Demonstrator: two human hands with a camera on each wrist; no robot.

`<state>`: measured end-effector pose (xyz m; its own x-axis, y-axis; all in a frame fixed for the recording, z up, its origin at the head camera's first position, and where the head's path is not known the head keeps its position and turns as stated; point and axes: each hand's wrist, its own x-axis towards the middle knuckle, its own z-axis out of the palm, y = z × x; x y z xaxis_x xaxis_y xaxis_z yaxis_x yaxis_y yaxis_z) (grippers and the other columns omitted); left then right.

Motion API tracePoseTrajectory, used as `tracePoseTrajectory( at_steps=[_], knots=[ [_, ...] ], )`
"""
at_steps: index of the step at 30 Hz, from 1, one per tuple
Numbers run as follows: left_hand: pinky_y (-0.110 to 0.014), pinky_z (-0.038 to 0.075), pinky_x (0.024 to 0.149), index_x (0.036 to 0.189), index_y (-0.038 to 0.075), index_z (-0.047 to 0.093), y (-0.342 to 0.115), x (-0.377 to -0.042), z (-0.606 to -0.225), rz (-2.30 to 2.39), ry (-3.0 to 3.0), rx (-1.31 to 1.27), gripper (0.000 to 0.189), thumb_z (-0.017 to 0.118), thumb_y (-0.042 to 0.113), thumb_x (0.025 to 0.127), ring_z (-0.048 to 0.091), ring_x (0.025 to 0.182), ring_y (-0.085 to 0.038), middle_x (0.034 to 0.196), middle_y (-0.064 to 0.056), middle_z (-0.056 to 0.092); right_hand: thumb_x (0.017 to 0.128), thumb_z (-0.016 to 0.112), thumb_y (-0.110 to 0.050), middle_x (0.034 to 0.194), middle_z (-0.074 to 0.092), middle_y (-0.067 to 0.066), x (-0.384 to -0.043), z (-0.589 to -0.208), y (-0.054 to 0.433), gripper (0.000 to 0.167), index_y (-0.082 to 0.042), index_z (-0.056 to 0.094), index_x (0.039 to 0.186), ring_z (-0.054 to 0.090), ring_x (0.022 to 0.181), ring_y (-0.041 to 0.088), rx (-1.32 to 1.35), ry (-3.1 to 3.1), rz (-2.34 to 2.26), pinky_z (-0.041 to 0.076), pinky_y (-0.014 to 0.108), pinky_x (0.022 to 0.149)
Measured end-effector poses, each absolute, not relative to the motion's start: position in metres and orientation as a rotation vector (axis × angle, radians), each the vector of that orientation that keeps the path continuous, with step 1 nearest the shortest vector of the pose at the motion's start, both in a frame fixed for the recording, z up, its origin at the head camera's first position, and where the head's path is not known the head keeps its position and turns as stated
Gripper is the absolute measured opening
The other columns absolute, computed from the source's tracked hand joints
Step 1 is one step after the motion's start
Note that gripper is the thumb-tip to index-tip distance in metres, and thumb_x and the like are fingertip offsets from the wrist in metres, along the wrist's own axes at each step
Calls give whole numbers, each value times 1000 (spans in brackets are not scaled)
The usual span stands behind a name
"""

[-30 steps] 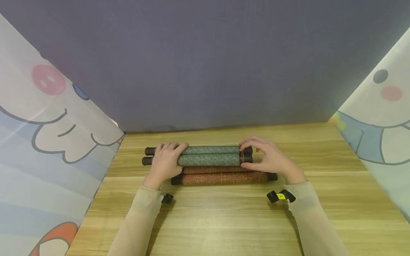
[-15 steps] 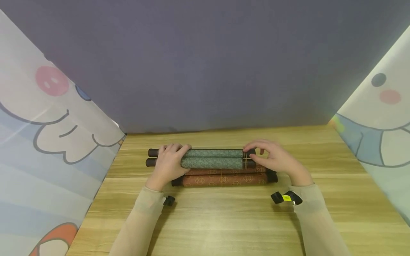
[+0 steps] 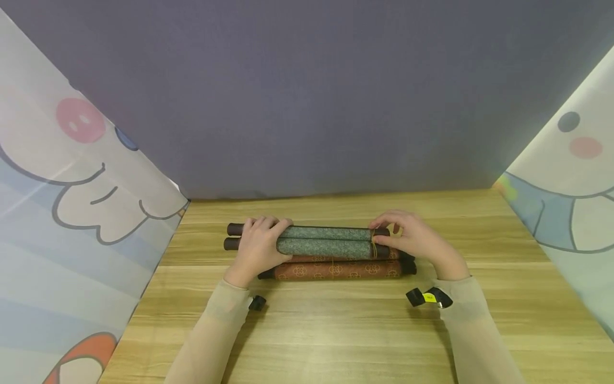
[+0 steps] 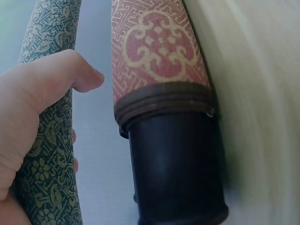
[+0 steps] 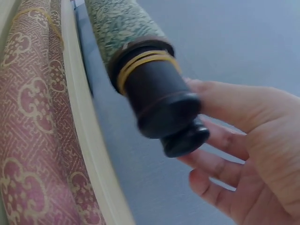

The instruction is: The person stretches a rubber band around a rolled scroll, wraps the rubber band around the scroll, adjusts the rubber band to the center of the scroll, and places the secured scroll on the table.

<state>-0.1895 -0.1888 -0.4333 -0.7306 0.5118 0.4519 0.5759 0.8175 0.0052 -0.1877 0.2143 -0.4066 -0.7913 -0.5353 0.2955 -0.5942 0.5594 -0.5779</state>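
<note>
A green patterned scroll (image 3: 326, 246), made of two parallel rolls with dark end knobs, lies across the head view. My left hand (image 3: 261, 246) grips it near its left end, thumb on the near side. At the other end, the thumb and fingers of my right hand (image 3: 412, 237) curl around the far knob. A thin yellow rubber band (image 5: 145, 63) loops around the knobs there, close to my thumb. Whether the fingers also pinch the band, I cannot tell. The green scroll partly covers a reddish-brown scroll (image 3: 336, 270) with gold flower patterns.
The brown scroll rests on the wood-grain table (image 3: 316, 325) and has a yellow band around its middle. A grey panel (image 3: 307, 106) stands behind the table. Cartoon-printed sheets (image 3: 33, 213) flank both sides.
The green scroll has shifted slightly right, and its right end has dipped nearer to me. My right thumb has moved from the near knob's near side to between the knobs.
</note>
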Motion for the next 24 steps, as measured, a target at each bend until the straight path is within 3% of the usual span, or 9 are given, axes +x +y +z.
tracePoseTrajectory(
  at_steps=[6,13,24],
  knots=[
    [-54,47,88,137,21,73,-190,-190,-435,-230,-2564,-817,88,111,38,59,70,101,-35,115,-8,75,92,88,-10,115,78,-3,-190,-412,212,28,-15,80,118,69,97,16,1030,-2560,990,56,39,73],
    [-56,49,93,140,21,72,-193,-190,-433,-214,-2579,-834,90,111,37,59,70,105,-36,116,-8,75,91,87,-3,111,78,0,-194,-414,204,26,-10,78,114,73,100,20,1135,-2410,915,61,45,82],
    [-57,48,96,144,19,69,-192,-187,-422,-152,-2554,-929,88,108,21,66,66,111,-39,124,-12,71,93,82,-1,101,67,2,-196,-414,199,17,-8,74,107,62,88,16,1121,-2313,751,53,39,72]
  ],
)
